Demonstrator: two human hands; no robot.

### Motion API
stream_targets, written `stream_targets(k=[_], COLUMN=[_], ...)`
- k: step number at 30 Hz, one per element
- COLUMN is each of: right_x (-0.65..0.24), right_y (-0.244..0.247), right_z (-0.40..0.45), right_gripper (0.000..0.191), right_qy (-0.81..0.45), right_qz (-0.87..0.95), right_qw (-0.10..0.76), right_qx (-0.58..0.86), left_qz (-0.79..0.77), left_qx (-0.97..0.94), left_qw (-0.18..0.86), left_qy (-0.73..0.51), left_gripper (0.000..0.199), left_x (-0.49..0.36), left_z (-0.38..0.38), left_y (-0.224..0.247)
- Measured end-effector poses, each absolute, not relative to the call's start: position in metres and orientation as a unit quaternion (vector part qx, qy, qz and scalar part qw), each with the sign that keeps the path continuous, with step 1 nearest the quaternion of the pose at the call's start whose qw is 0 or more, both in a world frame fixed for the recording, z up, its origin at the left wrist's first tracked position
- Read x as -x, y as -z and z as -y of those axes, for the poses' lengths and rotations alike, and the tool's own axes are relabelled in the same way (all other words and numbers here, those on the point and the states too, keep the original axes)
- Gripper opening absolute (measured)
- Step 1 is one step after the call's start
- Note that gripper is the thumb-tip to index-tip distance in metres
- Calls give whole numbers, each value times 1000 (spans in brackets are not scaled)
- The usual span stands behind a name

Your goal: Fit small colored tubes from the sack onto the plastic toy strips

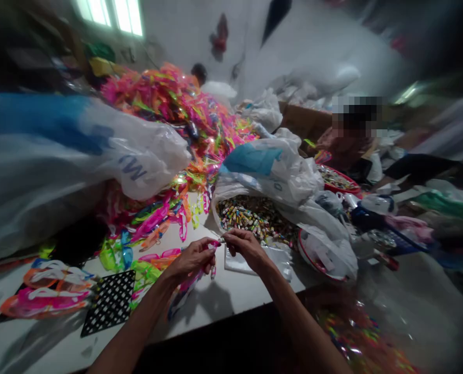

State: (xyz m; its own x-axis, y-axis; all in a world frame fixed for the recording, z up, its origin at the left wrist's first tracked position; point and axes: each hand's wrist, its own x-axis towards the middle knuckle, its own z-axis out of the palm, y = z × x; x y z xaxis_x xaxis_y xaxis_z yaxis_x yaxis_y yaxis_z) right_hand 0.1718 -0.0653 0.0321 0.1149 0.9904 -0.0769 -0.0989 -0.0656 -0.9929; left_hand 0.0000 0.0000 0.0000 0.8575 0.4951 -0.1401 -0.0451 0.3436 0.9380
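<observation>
My left hand [197,258] is closed around a pink translucent plastic piece [214,243], above the front part of the white table [225,306]. Its fingertips almost meet those of my right hand [243,244], which pinches a small patterned cylinder [222,239] against the pink piece's end. Another small cylinder [213,272] hangs below my left fingers. Just beyond my right hand, many small multicoloured cylinders [250,217] fill the mouth of a white plastic bag [293,171]. Neon looped plastic pieces [153,275] lie left of my left hand, partly hidden by my forearm.
A black perforated mat [110,301] lies at left beside bundled neon pieces [48,296]. A large white-and-blue bag [153,150] and a tall neon heap [164,93] stand behind. Clear packets [241,264] and a red-rimmed basket [325,254] are at right. A person [346,143] sits farther back.
</observation>
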Motion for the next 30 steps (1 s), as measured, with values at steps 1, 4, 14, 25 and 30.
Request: stream_targets(k=[1,4,14,25,30], right_x=[-172,-172,-160,-160,-155], right_y=[-34,-37,-49,-46,-34], right_z=[67,70,81,91,90], right_gripper=[26,25,29,28,31], right_qy=[-514,-531,-511,-489,-472], right_qz=[431,447,489,505,514], right_qw=[530,509,427,424,416], right_qx=[519,510,563,571,583], left_qz=[-196,-181,-222,-193,-200], left_qx=[-548,-549,-662,-673,-688], left_qw=[795,800,709,712,696], left_qy=[-168,-159,-103,-62,-46], left_gripper=[36,32,40,39,41], left_x=[2,8,11,10,11], left_z=[2,7,8,7,2], left_y=[-1,-5,-11,-7,3])
